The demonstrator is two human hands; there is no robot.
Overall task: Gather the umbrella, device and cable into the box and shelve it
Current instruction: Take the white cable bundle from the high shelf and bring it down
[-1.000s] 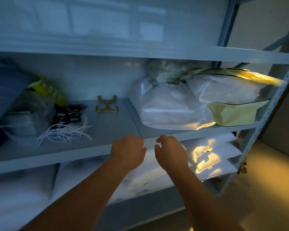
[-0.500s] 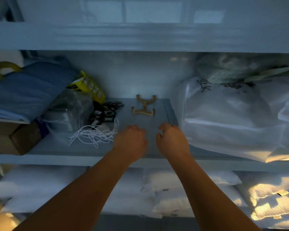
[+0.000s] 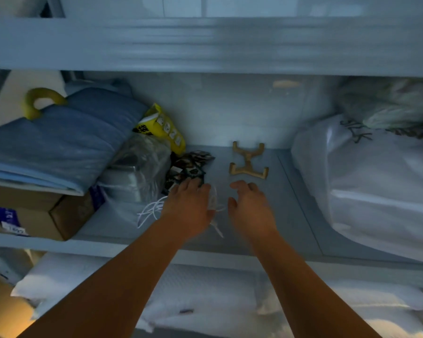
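The left hand (image 3: 189, 207) is settling, fingers loosely spread, onto the white cable (image 3: 150, 211) left of the wooden stand (image 3: 248, 160), the right hand (image 3: 250, 208) hovering half-open; the gathering step seems underway, and closing around the loops looks next.

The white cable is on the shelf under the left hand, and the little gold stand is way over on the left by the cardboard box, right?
Not quite. The head view shows the gold stand in the middle of the shelf, just beyond the right hand, not by the cardboard box. The white cable does lie under the left hand.
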